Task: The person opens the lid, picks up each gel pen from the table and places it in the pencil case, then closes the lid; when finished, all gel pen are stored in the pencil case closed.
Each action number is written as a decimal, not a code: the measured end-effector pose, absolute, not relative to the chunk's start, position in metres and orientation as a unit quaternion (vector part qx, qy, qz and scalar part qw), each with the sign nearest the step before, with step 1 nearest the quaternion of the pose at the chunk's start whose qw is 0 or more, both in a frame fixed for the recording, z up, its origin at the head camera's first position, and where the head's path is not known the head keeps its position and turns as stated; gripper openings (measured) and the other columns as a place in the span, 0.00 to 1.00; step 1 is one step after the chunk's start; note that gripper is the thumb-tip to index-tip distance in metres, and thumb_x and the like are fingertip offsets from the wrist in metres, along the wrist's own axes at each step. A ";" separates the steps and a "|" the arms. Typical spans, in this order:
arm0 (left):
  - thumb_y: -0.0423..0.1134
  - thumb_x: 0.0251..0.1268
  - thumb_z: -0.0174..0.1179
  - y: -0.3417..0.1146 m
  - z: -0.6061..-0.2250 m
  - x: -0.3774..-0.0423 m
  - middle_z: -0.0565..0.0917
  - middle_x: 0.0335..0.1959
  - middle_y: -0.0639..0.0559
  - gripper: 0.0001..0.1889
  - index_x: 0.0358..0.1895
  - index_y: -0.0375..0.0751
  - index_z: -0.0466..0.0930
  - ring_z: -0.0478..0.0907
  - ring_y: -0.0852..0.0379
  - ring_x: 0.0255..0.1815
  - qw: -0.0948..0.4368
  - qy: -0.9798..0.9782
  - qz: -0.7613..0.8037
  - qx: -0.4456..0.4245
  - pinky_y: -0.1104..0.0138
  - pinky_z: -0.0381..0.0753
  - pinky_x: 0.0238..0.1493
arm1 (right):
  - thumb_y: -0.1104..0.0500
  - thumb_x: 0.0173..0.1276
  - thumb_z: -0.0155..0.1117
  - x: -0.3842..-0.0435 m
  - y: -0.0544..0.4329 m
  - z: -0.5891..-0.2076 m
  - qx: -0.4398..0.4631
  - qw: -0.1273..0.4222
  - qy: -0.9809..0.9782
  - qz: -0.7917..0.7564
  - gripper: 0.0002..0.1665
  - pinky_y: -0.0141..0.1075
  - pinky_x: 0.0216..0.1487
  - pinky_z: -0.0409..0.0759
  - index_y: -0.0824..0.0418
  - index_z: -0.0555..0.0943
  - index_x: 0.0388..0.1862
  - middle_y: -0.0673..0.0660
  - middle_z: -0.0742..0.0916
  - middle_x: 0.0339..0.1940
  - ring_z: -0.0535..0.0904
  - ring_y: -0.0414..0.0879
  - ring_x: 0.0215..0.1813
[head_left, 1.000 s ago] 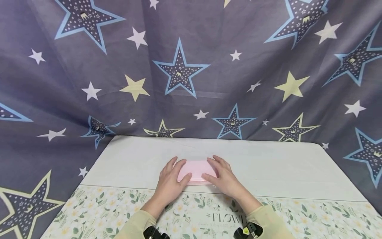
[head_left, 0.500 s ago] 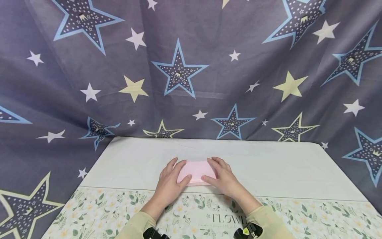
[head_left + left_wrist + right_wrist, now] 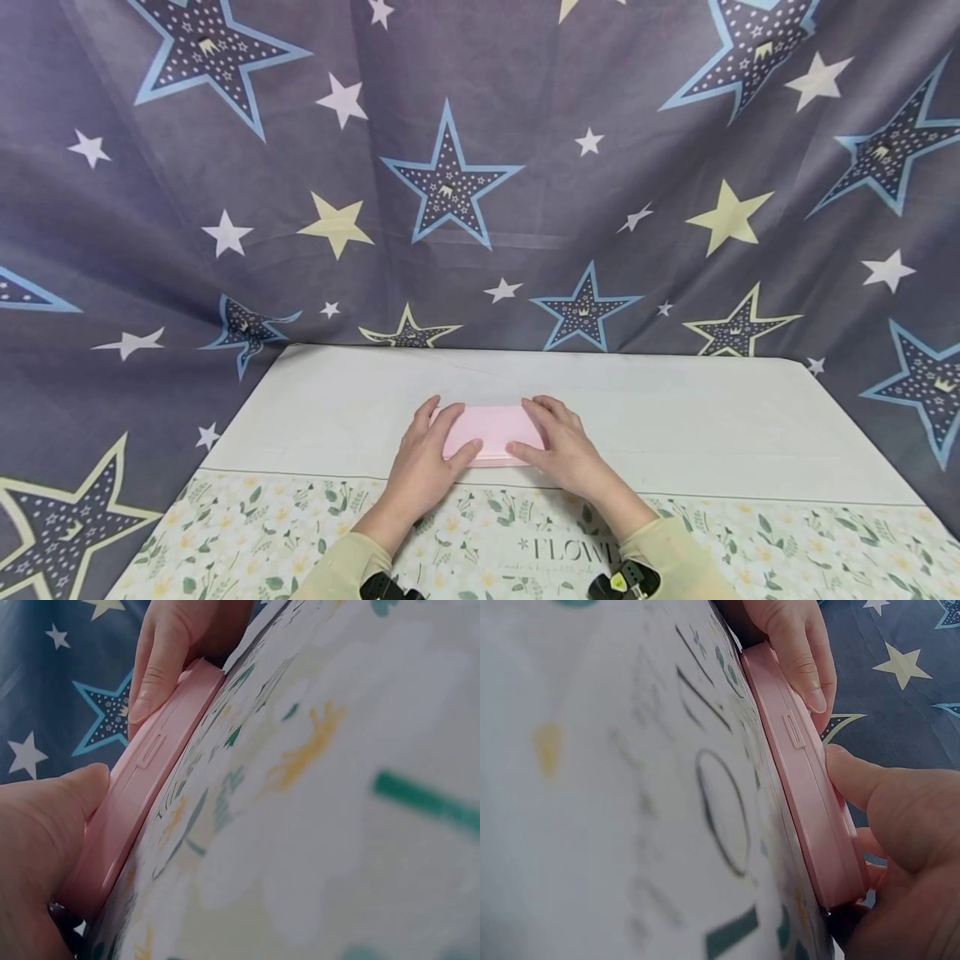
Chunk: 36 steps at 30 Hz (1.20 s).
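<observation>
A flat pink plastic case (image 3: 492,430) lies on the table between my two hands, its lid down as far as I can see. On its front side is a small rectangular latch (image 3: 793,730), which shows in both wrist views. My left hand (image 3: 422,468) grips the left end, thumb at the front edge of the top and fingers along the far side. The right hand (image 3: 572,456) holds the opposite end in the same manner. Seen from the left wrist, the case (image 3: 139,806) sits low against the cloth. Its back side is hidden.
The table has a white rear part (image 3: 690,417) and a floral cloth (image 3: 285,517) with printed lettering along the front. Behind it hangs a dark curtain (image 3: 540,208) with stars. Black wrist devices (image 3: 626,579) sit at both sleeves.
The left hand's fingers have shifted very slightly to the left on the case. The case and the right hand stay practically in place.
</observation>
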<state>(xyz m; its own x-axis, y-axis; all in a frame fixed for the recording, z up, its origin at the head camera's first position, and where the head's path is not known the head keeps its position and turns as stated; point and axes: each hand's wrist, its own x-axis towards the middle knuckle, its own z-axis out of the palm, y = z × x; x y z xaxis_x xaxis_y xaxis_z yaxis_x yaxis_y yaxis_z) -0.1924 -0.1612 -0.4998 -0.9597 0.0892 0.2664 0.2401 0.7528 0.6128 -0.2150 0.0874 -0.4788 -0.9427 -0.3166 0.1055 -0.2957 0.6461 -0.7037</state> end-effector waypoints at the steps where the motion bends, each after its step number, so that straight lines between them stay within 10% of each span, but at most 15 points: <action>1: 0.54 0.78 0.69 -0.161 -0.499 -0.193 0.61 0.84 0.28 0.33 0.79 0.43 0.76 0.64 0.22 0.80 0.111 -0.930 -0.340 -0.086 0.30 0.66 0.74 | 0.42 0.76 0.76 -0.215 0.087 -0.479 -0.168 0.012 0.909 -0.382 0.48 0.70 0.78 0.64 0.62 0.71 0.85 0.67 0.69 0.85 0.61 0.71 0.84; 36: 0.53 0.81 0.67 -0.143 -0.501 -0.199 0.62 0.83 0.27 0.33 0.80 0.42 0.74 0.66 0.23 0.80 0.097 -0.930 -0.340 -0.098 0.32 0.68 0.74 | 0.43 0.78 0.74 -0.216 0.110 -0.485 -0.155 0.017 0.913 -0.377 0.46 0.70 0.79 0.61 0.61 0.70 0.86 0.68 0.67 0.86 0.59 0.71 0.86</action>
<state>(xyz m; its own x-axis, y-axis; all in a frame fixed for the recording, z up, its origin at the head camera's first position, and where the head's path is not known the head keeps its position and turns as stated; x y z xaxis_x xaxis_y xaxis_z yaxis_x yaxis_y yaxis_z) -0.1989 -0.1431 -0.5010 -0.9618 0.1171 0.2475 0.2490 0.7500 0.6128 -0.2157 0.1097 -0.4849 -0.9513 -0.2959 0.0869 -0.2710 0.6675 -0.6935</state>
